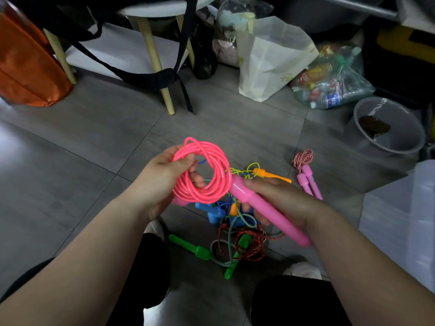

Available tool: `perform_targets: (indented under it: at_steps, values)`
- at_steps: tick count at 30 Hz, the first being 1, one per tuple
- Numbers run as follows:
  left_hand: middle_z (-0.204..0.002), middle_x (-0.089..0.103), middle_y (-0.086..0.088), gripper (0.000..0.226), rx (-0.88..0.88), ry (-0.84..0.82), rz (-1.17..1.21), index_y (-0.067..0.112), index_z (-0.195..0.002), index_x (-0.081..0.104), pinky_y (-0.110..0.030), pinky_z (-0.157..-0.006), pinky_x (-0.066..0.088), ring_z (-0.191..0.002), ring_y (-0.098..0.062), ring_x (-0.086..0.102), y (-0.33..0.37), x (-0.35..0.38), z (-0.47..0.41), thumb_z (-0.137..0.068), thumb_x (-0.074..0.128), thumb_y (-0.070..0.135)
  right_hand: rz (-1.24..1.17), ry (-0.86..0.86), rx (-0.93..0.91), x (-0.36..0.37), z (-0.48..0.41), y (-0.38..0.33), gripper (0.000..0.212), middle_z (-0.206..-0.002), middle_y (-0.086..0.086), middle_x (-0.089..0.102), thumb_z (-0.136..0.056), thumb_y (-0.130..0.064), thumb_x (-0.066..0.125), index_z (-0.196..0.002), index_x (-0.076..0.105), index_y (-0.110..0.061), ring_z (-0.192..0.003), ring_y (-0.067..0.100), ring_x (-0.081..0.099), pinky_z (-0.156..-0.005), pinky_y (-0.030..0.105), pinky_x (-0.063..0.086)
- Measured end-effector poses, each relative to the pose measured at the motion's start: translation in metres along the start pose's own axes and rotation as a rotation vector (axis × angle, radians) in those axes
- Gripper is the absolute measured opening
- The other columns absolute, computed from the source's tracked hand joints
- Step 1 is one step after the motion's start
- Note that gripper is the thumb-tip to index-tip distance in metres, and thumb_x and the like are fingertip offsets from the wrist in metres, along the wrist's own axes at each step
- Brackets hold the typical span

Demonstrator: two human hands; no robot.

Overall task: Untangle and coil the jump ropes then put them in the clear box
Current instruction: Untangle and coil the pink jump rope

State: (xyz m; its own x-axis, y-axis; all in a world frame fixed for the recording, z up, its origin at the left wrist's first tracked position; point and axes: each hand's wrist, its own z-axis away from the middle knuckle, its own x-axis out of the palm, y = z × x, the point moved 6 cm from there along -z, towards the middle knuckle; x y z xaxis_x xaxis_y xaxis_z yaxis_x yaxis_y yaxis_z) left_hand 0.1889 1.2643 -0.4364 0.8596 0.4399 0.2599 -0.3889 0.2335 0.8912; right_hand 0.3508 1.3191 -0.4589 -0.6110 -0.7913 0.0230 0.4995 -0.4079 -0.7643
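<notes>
Rope coil (pixel 219 161) in left hand (pixel 160 182), handle (pixel 266 208) in right hand (pixel 287 196), tangle (pixel 237 243) half hidden

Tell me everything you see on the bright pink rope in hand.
The bright pink rope is glossy, plastic-looking cord wound into a round coil of several loops. The left hand pinches the coil's upper left. The right hand grips its paler pink, smooth handle. It is held above the tangled ropes on the floor.

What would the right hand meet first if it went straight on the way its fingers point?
Probably the pink coil, gripped by the left hand. The right hand, holding the pink handle, points up-left at the coil's near edge, though depth is hard to judge from one view.
</notes>
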Motion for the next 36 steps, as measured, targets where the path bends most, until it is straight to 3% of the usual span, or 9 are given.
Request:
perform_targets:
  at_steps: [6,9,14,19,22,27,30,33,36]
  values:
    - [-0.045,0.051,0.008,0.021,0.059,0.13,0.031,0.01,-0.086,0.051,-0.017,-0.042,0.047,-0.038,-0.006,0.051,0.005,-0.022,-0.002,-0.095,0.035,0.002,0.083,-0.055,-0.021,-0.005,0.006,-0.002,0.03,-0.05,-0.009,0.059,-0.091,-0.009,0.043,-0.071,0.063,-0.017,-0.054,0.002,0.05,-0.055,0.016,0.042]
    - [-0.045,0.052,0.009,0.02,0.063,0.142,-0.036,0.012,-0.088,0.051,-0.017,-0.041,0.046,-0.038,-0.005,0.052,0.002,-0.021,-0.002,-0.096,0.035,0.002,0.09,-0.002,-0.02,-0.007,0.014,-0.009,0.038,-0.043,-0.016,0.054,-0.092,-0.015,0.045,-0.06,0.063,-0.025,-0.037,-0.012,0.042,-0.043,0.008,0.038]
    - [-0.05,0.048,0.002,0.02,0.029,0.11,-0.042,0.01,-0.081,0.047,-0.017,-0.041,0.046,-0.038,-0.006,0.052,0.0,-0.013,-0.001,-0.095,0.036,0.002,-0.043,0.099,-0.031,-0.005,0.008,-0.008,0.017,-0.042,-0.009,0.053,-0.087,-0.014,0.052,-0.072,0.06,-0.012,-0.034,0.001,0.039,-0.036,0.01,0.029]
    - [-0.041,0.052,0.001,0.027,-0.098,0.023,-0.068,0.006,-0.07,0.043,-0.017,-0.041,0.046,-0.037,-0.008,0.053,-0.012,-0.003,0.001,-0.096,0.037,0.006,0.322,0.328,-0.217,-0.023,-0.004,-0.009,0.012,-0.087,0.027,0.061,-0.082,-0.016,0.064,-0.071,0.063,-0.02,-0.073,0.025,0.055,-0.068,0.023,0.037]
    - [-0.043,0.051,0.003,0.025,-0.143,0.005,0.113,0.006,-0.072,0.045,-0.019,-0.045,0.051,-0.04,-0.008,0.056,-0.014,0.003,0.003,-0.095,0.036,0.006,0.452,0.361,-0.254,-0.021,-0.01,-0.002,0.007,-0.097,0.015,0.065,-0.081,-0.015,0.065,-0.087,0.067,-0.018,-0.089,0.024,0.057,-0.08,0.028,0.041]
    - [-0.053,0.063,-0.001,0.025,-0.186,-0.03,0.36,0.002,-0.078,0.055,-0.019,-0.051,0.054,-0.048,-0.008,0.063,-0.012,0.016,0.002,-0.094,0.036,0.007,0.662,0.389,-0.226,-0.009,-0.024,0.009,0.032,-0.119,0.003,0.058,-0.083,-0.018,0.062,-0.115,0.061,-0.017,-0.115,0.018,0.048,-0.094,0.026,0.034]
    - [-0.055,0.062,-0.001,0.025,-0.164,-0.025,0.46,0.002,-0.078,0.052,-0.019,-0.051,0.053,-0.05,-0.008,0.063,-0.009,0.018,-0.002,-0.095,0.035,0.007,0.551,0.525,-0.339,0.003,-0.017,0.001,0.029,-0.112,0.002,0.055,-0.081,-0.005,0.058,-0.109,0.061,-0.013,-0.111,0.018,0.048,-0.084,0.012,0.033]
    - [-0.053,0.06,-0.001,0.028,-0.152,0.018,0.513,0.003,-0.073,0.051,-0.018,-0.051,0.054,-0.05,-0.008,0.063,-0.009,0.013,-0.005,-0.095,0.035,0.009,0.172,0.281,-0.39,0.034,-0.011,-0.007,0.017,-0.085,-0.01,0.058,-0.078,-0.013,0.062,-0.08,0.055,-0.028,-0.091,0.006,0.054,-0.074,0.003,0.036]
    - [-0.05,0.059,-0.001,0.03,-0.145,0.02,0.53,0.004,-0.069,0.05,-0.018,-0.053,0.054,-0.049,-0.007,0.062,-0.008,0.014,-0.005,-0.095,0.035,0.01,0.203,0.025,-0.342,0.064,-0.017,0.003,0.023,-0.1,-0.009,0.063,-0.067,-0.035,0.059,-0.088,0.051,-0.036,-0.102,-0.001,0.054,-0.095,0.016,0.039]
